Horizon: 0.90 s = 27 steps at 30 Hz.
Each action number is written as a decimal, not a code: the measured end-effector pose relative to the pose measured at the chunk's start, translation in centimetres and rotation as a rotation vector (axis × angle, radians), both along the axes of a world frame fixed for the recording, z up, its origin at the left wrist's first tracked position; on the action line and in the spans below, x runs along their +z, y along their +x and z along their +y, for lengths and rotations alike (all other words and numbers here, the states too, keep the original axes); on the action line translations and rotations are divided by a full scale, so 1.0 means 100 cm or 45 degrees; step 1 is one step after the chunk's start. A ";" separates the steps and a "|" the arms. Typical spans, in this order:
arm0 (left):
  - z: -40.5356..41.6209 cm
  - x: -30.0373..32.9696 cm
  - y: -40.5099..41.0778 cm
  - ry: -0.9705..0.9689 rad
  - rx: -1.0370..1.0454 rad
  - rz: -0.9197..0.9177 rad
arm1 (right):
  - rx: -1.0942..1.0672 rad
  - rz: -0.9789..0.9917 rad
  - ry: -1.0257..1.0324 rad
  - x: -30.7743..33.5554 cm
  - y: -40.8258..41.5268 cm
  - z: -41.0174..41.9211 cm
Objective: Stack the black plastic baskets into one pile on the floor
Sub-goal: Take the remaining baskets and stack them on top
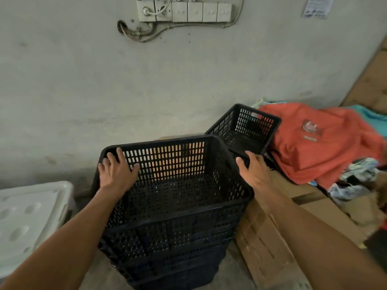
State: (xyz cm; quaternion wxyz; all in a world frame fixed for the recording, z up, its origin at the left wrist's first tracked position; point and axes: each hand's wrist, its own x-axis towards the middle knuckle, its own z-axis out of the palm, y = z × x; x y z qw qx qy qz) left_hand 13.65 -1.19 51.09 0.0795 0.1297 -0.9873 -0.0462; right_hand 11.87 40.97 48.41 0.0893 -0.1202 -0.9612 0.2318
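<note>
Grey concrete floor (pixel 100 275) meets a scuffed pale wall (pixel 83 91), and against it stands our pile of black plastic baskets (pixel 167 248), nested one inside another, with the top basket (pixel 173 185) sitting open and empty. Our left hand (pixel 116 171) lies flat on its left rim with the fingers spread, not gripping. Our right hand (pixel 254 171) rests at the right rim, fingers loosely curled over the near edge of a smaller black basket (pixel 243 130); we cannot tell whether it truly grips it. That smaller basket sits tilted just behind and to the right of the pile. Flattened cardboard (pixel 270 237) lies on the floor beside the pile on the right, and beyond it a heap of clothes topped by an orange shirt (pixel 314 143). A white plastic lid (pixel 31 216) sits to the left. High on the wall, a row of switches and sockets (pixel 184 11) trails loose wires.
</note>
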 end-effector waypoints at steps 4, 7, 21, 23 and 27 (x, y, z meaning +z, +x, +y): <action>0.109 0.042 -0.034 0.186 -0.275 0.159 | -0.087 0.106 0.016 0.013 0.004 0.049; 0.200 0.066 -0.053 0.265 -0.469 0.232 | -0.190 0.116 -0.093 0.020 0.004 0.094; 0.463 -0.052 -0.205 0.458 -0.233 -0.333 | 0.096 -0.052 0.276 -0.033 -0.158 0.300; 0.473 -0.077 -0.226 0.619 -0.051 -0.408 | 0.190 -0.136 0.373 -0.045 -0.196 0.316; 0.480 -0.119 -0.258 0.859 0.173 -0.460 | 0.380 -0.238 0.431 -0.071 -0.265 0.324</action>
